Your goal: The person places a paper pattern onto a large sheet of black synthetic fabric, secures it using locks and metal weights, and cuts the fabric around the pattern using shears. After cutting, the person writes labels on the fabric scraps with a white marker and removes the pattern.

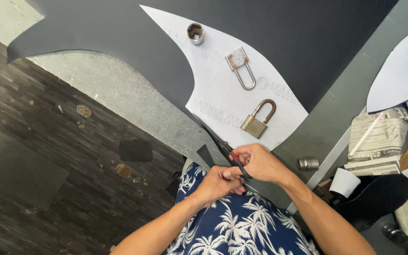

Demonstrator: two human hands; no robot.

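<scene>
My right hand (262, 163) grips the red-and-black handles of a pair of scissors (219, 141), whose blades point up-left along the lower edge of a white paper pattern (218, 89). The pattern lies on a large sheet of dark grey material (119, 28). My left hand (218, 182) is curled beside the right one and pinches the edge of the dark material near the blades. On the pattern rest a brass padlock (257, 120), a silver padlock (240, 66) and a round metal socket (195, 33).
A worn pale table top (114, 89) shows under the cut-away sheet. Dark scraps (135, 150) lie on the wood-look floor at left. At right are a small metal cylinder (308, 164), folded newspapers (378, 141) with a white stick, and another white pattern piece (402, 71).
</scene>
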